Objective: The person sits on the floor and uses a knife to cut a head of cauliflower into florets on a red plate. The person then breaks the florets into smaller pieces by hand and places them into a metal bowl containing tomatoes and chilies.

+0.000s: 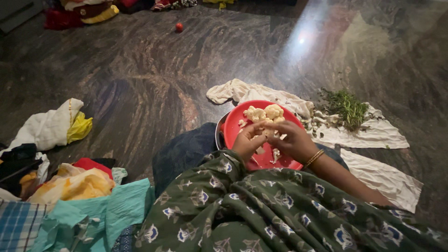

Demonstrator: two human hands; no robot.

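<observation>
- Left hand (pixel 247 142) comes out of a green patterned sleeve, palm turned inward, fingers curled and pinching toward the other hand.
- Right hand (pixel 293 140) meets it fingertip to fingertip, fingers bent, knuckles up.
- Right forearm bare, angled in from the lower right, a gold bangle (pixel 314 158) at the wrist.

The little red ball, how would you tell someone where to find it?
Start at the red plate of cauliflower by the hands, then look far across the dark, streaky stone floor toward the top of the picture. The little red ball sits alone there, just below the pile of bright clothes. It is the only small round thing on the bare floor.
</observation>
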